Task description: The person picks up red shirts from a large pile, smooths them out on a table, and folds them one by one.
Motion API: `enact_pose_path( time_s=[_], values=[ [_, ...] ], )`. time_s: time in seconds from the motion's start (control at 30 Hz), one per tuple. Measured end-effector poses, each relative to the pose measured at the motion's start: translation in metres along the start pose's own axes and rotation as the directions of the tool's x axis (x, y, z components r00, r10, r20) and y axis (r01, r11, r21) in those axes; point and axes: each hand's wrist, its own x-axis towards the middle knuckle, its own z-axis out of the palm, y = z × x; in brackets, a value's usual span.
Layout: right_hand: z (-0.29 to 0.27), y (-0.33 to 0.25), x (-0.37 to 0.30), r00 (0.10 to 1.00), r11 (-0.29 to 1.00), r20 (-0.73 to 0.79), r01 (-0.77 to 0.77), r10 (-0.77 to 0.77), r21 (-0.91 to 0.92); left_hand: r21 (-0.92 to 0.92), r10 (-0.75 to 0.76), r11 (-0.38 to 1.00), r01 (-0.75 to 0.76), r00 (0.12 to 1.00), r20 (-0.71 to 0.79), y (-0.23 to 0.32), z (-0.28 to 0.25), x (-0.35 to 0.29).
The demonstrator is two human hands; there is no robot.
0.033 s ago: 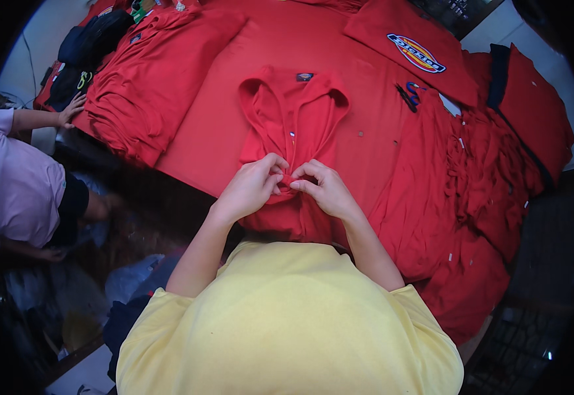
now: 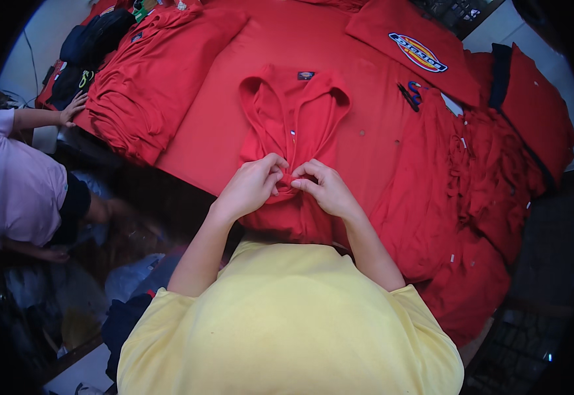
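Note:
A red garment [image 2: 266, 122] lies in front of me, its neck opening spread in a long V and a small dark label inside at the far end. At the near tip of that opening, my left hand [image 2: 252, 187] pinches the cloth between thumb and fingers. Close on its right, my right hand [image 2: 327, 189] pinches the same gathered spot from the other side. The fingertips almost meet there, and they partly hide the bit of cloth between them. The garment's near end hangs down toward my yellow shirt.
Red cloth covers the table [image 2: 211, 135]. A stack of red garments [image 2: 162, 79] lies at left, a loose red heap [image 2: 431, 210] at right. Black-and-blue snips [image 2: 409, 97] rest near a red piece with an oval patch [image 2: 372, 33]. Another person [image 2: 24, 178] touches the table's left edge.

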Motion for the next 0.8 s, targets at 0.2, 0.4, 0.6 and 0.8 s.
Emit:
enact_pose_path(
  time_s=[0.2, 0.4, 0.6, 0.8],
  values=[
    [-0.003, 0.017, -0.002, 0.993, 0.945, 0.064, -0.114, 0.099, 0.306, -0.199, -0.118, 0.973, 0.12, 0.993, 0.021, -0.012, 0.008, 0.003],
    [-0.025, 0.008, -0.019, 0.977, 0.873, 0.048, -0.208, 0.208, 0.441, -0.21, -0.083, 0.975, 0.076, 0.996, -0.026, -0.008, 0.013, -0.004],
    [-0.033, 0.005, -0.03, 0.981, 0.821, 0.11, -0.192, 0.158, 0.537, -0.19, -0.095, 0.977, 0.095, 0.995, 0.011, 0.003, 0.013, -0.009],
    [-0.03, 0.003, -0.031, 0.99, 0.834, 0.128, -0.124, 0.065, 0.538, -0.203, 0.007, 0.979, -0.003, 1.0, 0.022, 0.007, 0.032, -0.001]
  ],
)
